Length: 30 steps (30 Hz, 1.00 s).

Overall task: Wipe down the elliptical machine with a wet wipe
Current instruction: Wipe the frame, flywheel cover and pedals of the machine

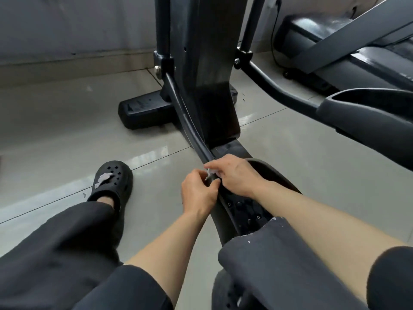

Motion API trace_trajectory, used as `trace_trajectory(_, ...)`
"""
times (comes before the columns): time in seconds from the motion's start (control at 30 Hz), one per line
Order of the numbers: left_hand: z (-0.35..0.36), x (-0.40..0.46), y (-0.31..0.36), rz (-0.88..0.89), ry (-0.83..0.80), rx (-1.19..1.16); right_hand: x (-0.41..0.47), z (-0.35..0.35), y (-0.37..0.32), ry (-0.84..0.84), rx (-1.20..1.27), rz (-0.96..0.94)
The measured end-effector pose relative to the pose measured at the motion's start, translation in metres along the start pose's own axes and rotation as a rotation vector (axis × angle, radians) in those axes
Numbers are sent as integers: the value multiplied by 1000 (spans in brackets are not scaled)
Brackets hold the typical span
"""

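Both hands (196, 191) (237, 173) pinch wipe (210, 173) (crumpled) | pedal bar (190, 121) runs away-left

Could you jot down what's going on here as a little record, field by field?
place: tiled floor, next to an elliptical
wipe: small, crumpled, pinched between both hands
left hand: fingers curled on the wipe
right hand: fingers curled on the wipe, at the black bar
pedal: under the right forearm
clog: black, on the left foot, a pale scrap on top
other machine: far right, by the wall
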<state>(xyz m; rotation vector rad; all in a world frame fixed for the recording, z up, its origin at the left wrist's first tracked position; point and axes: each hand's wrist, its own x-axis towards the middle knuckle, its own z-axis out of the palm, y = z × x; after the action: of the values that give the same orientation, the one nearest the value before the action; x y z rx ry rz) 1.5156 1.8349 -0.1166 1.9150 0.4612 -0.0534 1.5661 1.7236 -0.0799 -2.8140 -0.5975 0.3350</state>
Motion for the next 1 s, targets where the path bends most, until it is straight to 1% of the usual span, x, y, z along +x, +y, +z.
trace_trajectory(0.03, 0, -1, 1, 7, 16, -3, 3, -1, -2, -32, -14, -36)
trace_trajectory(0.1, 2, -2, 1, 9, 35, -16, 14, -5, 14, -20, -100, -16)
trace_trajectory(0.2, 1, -2, -3, 0, 36, -53, 18, -13, 42, -2, -198, 184)
trace_trajectory(0.23, 1, -1, -4, -1, 31, -68, 18, -12, 43, 0, -199, 218)
trace_trajectory(0.27, 0, 0, -5, -4, 26, -78, 18, -10, 39, 7, -185, 206)
trace_trajectory(0.33, 1, -1, -4, -1, 23, -73, 13, -5, 18, -10, -115, 91)
trace_trajectory(0.4, 4, -5, -1, 47, 52, -50, 7, 3, 4, -25, -60, -23)
trace_trajectory(0.47, 10, -11, 3, 116, 70, 30, 4, 3, 10, 8, -66, -24)
trace_trajectory(0.5, 15, -15, 6, 135, 65, 101, 4, 0, 19, 31, -84, 13)
trace_trajectory(0.6, 35, -30, 13, 104, 62, 259, 4, -9, 55, 64, -136, 223)
trace_trajectory(0.67, 46, -41, 11, 137, 93, 315, 0, -10, 74, 108, -108, 320)
trace_trajectory(0.77, 55, -42, 3, 191, 137, 380, -15, -7, 90, 158, -26, 408)
trace_trajectory(0.87, 56, -40, 0, 338, 176, 457, -43, -7, 94, 189, 11, 466)
trace_trajectory(0.93, 55, -45, 3, 443, 172, 506, -68, -4, 99, 203, 32, 507)
trace_trajectory(1.0, 54, -52, 7, 509, 169, 525, -92, 1, 103, 218, 63, 544)
